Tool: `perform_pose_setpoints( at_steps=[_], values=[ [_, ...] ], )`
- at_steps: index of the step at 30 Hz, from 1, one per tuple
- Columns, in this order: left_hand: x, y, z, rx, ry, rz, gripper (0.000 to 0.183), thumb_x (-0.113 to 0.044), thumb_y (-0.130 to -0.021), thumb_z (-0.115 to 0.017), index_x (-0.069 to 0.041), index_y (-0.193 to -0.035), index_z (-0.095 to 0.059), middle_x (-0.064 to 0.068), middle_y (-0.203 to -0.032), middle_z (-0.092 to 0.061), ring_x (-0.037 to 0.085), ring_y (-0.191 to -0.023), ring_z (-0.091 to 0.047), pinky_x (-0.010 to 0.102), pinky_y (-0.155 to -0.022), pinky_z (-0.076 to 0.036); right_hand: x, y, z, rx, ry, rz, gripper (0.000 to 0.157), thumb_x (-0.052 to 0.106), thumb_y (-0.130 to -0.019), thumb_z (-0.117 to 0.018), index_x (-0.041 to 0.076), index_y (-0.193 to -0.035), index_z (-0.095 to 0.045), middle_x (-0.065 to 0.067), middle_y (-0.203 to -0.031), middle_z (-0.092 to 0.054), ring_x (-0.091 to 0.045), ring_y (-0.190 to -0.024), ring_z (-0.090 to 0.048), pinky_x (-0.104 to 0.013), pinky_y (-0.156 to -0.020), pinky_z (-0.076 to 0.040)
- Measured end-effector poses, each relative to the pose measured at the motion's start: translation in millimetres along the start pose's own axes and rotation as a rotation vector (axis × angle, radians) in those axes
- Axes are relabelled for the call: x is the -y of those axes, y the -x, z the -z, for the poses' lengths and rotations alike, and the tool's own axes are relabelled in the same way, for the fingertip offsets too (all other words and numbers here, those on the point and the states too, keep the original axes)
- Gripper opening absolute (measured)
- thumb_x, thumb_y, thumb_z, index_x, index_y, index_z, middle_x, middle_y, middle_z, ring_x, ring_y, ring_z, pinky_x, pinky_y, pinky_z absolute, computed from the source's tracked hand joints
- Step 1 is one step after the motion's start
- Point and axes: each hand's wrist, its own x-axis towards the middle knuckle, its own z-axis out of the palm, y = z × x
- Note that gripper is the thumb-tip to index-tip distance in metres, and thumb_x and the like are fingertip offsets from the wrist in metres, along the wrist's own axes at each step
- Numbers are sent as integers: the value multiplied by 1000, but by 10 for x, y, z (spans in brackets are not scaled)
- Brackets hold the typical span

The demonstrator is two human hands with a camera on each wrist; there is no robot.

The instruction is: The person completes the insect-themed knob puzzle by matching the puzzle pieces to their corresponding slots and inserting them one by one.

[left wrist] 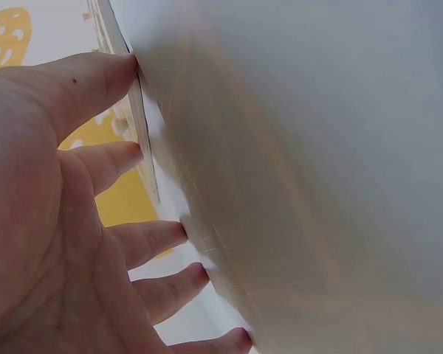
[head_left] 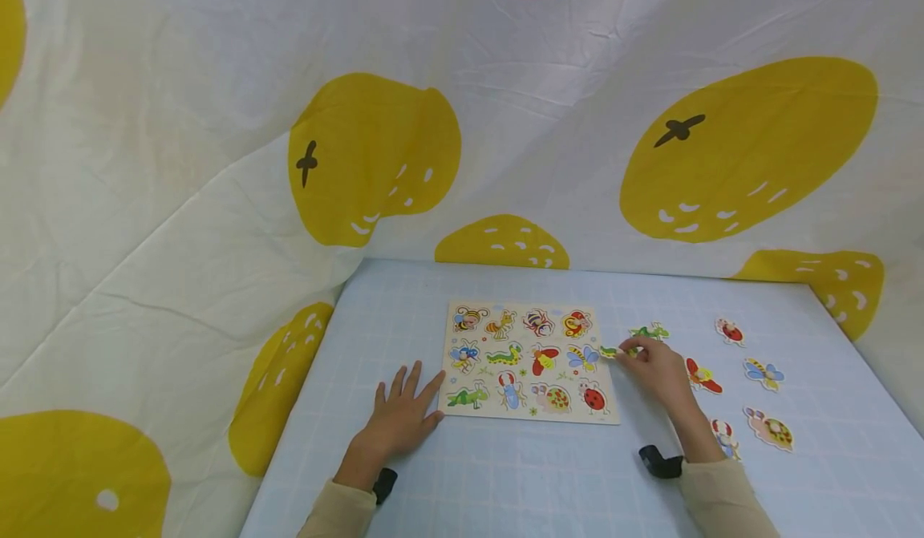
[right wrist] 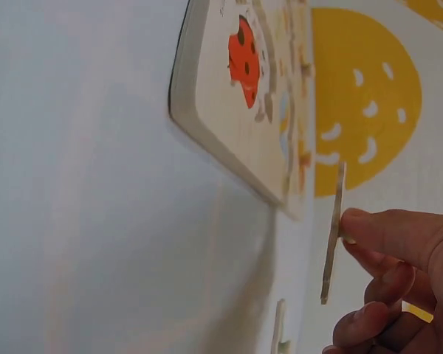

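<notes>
A flat wooden puzzle board with printed insects lies on the table. My right hand pinches a green caterpillar puzzle piece between thumb and fingers, just beyond the board's right edge. From the right wrist that caterpillar piece appears edge-on, raised above the tabletop, and the other fingers are curled. Part of its picture is hidden by my fingers. My left hand rests with fingers spread at the board's left edge. Seen from the left wrist, the thumb reaches the board's side.
Right of the board lie several loose pieces: a grasshopper, a ladybug, a red-winged insect, a blue-winged insect, a snail and a beetle partly behind my right forearm. A patterned curtain hangs behind the table.
</notes>
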Motion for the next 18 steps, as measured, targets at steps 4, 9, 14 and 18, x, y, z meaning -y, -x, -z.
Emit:
perform_pose_setpoints(
  at_steps=[4, 9, 14, 18],
  values=[
    [-5, 6, 10, 6, 1, 0, 67, -43, -98, -62, -25, -157, -35, 18, -163, -19, 45, -148, -13, 71, -111, -12, 98, -12, -65, 24, -20, 16, 21, 19, -94, -70, 4, -109, -70, -5, -71, -52, -21, -64, -48, -30, -53, -38],
    [1, 1, 11, 15, 2, 4, 68, -44, -99, -61, -26, -158, -33, 17, -164, -18, 45, -148, -11, 70, -112, -11, 200, -30, -146, 29, -29, 36, 21, 20, -93, -71, 4, -107, -70, -4, -68, -50, -19, -61, -46, -30, -51, -36],
    [6, 12, 4, -1, -5, -3, 68, -43, -98, -62, -25, -157, -35, 18, -163, -19, 45, -148, -13, 71, -111, -12, 305, -52, -233, 47, -44, 31, 21, 22, -93, -71, 6, -108, -70, -5, -70, -51, -20, -63, -46, -31, -52, -37],
    [-5, 22, 8, -5, -6, -9, 67, -42, -98, -62, -24, -157, -35, 19, -163, -20, 46, -148, -14, 71, -111, -13, 407, -56, -301, 78, -65, 18, 22, 23, -94, -71, 8, -109, -69, -5, -71, -52, -20, -63, -47, -31, -52, -38]
  ],
)
